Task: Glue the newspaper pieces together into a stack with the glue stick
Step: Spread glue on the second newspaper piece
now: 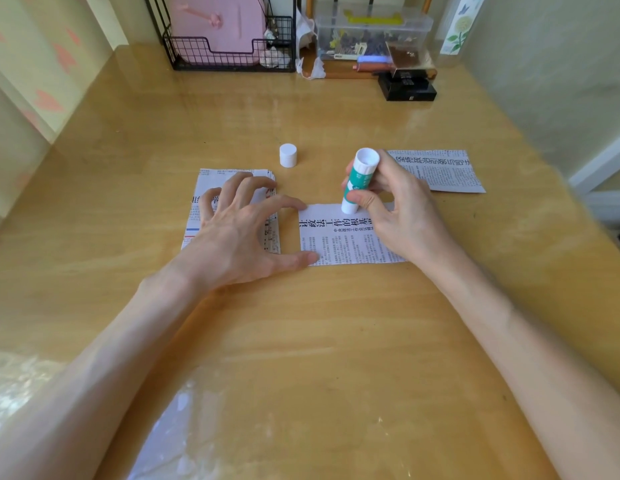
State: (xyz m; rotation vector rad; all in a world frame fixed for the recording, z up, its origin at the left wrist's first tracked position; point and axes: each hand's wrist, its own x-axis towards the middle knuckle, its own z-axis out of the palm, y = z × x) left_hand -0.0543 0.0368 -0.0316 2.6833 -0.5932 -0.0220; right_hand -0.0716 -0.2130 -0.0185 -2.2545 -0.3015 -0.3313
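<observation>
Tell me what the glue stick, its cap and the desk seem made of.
Glue stick: probably plastic, smooth white tube with teal label. Cap: seemingly the same white plastic, matte. Desk: wood grain under a glossy finish; glare suggests varnish or a clear cover.

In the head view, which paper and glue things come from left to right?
stack of printed newspaper pieces → small white round cap → green-and-white glue stick → single printed newspaper piece at far right

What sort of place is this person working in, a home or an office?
Most likely a home study corner: a glossy wooden desk set against the wall, a black wire rack holding a pink bag, and a clear plastic box of small odds and ends.
</observation>
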